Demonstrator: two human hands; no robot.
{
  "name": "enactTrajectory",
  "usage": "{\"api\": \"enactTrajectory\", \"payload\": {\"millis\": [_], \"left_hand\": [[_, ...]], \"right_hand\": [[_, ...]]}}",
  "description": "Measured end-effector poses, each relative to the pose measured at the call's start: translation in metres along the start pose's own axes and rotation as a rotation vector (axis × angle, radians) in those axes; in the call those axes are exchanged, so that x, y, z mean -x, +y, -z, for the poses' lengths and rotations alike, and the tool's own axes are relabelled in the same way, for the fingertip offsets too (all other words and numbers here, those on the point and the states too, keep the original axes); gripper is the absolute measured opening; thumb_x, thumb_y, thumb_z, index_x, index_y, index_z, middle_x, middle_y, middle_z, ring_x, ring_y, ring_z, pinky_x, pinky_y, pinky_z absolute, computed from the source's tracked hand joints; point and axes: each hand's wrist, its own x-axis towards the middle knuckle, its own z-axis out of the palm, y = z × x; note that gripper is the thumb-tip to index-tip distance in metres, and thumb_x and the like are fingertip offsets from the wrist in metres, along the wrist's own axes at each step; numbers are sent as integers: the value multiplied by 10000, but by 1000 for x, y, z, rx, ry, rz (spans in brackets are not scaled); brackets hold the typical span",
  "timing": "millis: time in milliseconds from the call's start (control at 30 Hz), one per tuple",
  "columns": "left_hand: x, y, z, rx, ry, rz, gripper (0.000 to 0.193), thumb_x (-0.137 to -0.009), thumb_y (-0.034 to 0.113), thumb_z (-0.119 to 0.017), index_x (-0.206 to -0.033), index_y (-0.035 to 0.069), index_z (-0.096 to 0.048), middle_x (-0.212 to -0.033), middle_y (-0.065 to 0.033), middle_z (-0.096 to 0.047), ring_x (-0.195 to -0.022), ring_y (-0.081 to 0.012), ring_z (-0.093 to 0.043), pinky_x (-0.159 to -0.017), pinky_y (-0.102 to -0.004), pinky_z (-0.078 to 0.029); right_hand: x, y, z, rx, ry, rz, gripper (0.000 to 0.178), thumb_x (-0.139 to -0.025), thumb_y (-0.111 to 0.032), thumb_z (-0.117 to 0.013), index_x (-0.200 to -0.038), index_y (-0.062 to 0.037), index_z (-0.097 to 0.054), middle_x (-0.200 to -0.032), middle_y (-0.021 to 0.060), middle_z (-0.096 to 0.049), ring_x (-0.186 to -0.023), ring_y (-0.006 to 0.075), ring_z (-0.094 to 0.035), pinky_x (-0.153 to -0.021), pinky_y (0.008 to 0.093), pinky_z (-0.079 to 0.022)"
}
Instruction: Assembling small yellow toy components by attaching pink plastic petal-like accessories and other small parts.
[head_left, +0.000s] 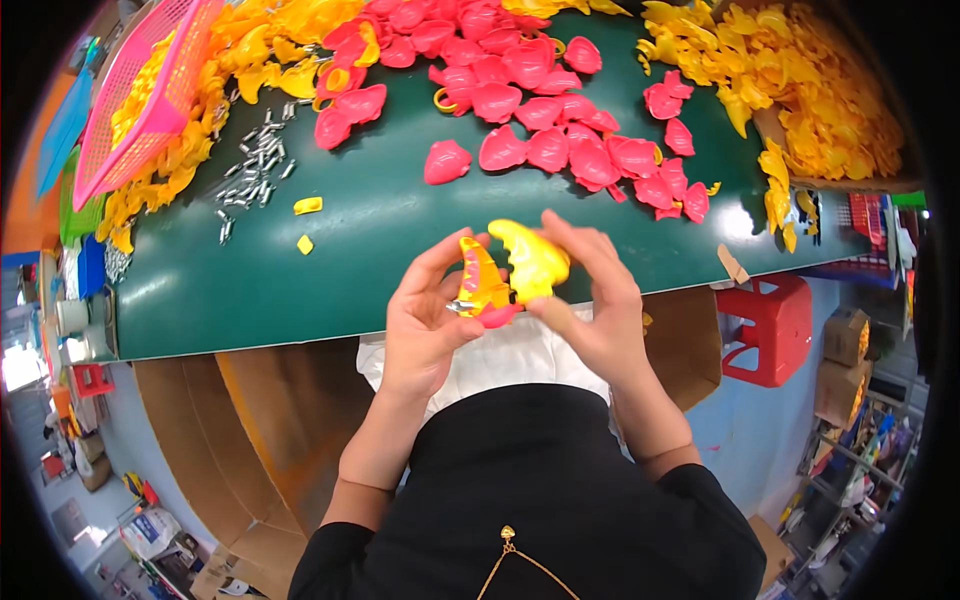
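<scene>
Over the front edge of the green table, my left hand (428, 318) grips a yellow plastic shell half (485, 280) with pink parts set inside it. A small silver metal piece (459, 306) shows between its thumb and fingers. Close beside it, my right hand (603, 300) pinches another yellow shell half (532, 262), curved and with a jagged edge, between thumb and fingers. The two halves stand close together, their upper ends apart; whether they touch at the bottom is hard to see. A pink piece (497, 317) pokes out beneath them.
Pink shell parts (548, 150) lie spread across the green table (380, 230). Silver metal pieces (262, 155) lie loose at the left, near a pink basket (150, 110). Yellow parts fill a box (840, 100) at far right. A red stool (768, 330) stands right, cardboard boxes (190, 430) below.
</scene>
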Motion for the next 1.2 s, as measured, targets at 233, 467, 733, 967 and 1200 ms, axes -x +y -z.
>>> {"api": "enactTrajectory", "payload": {"millis": [233,467,733,967,1200], "left_hand": [[2,1,-2,-27,-78,-38,835,-694,-1,-822,-1403,-23,-382,-1419,-167,-446,-1222,-233,-518,-1026,-371,-460],[-2,0,3,-143,-94,-40,817,-675,-56,-812,-1387,-2,-413,-1438,-185,-427,-1238,-246,-507,-1001,-391,-494],[-1,-5,-10,-92,-72,-97,685,-713,75,-840,-1278,46,-454,-1267,-98,-504,-1158,-209,-550,-869,-317,-559],[-1,-5,-1,57,-89,96,631,-755,196,-823,-1278,29,-512,-1212,-95,-551,-1066,-203,-606,-939,-348,-520],[-9,-1,4,-358,-58,-338,430,-616,139,-885,-961,-44,-707,-912,-97,-697,-838,-184,-663,-855,-309,-532]], "right_hand": [[6,-17,-7,39,-92,5,541,-756,-158,-752,-1259,-26,-603,-1034,117,-597,-960,214,-550,-848,309,-440],[10,-10,-10,-62,-99,-5,526,-762,-142,-767,-1251,-31,-608,-973,98,-584,-888,210,-562,-810,306,-455],[7,-10,-11,-87,-224,18,674,-767,-93,-759,-1383,-44,-490,-1094,105,-496,-914,196,-556,-834,313,-470],[14,3,-10,-86,33,124,591,-588,-55,-893,-1124,7,-651,-1003,111,-613,-916,198,-645,-790,308,-569],[16,8,-3,-542,-14,-53,589,-635,-2,-857,-1176,-1,-625,-1067,118,-610,-1021,202,-615,-853,334,-543]]}}
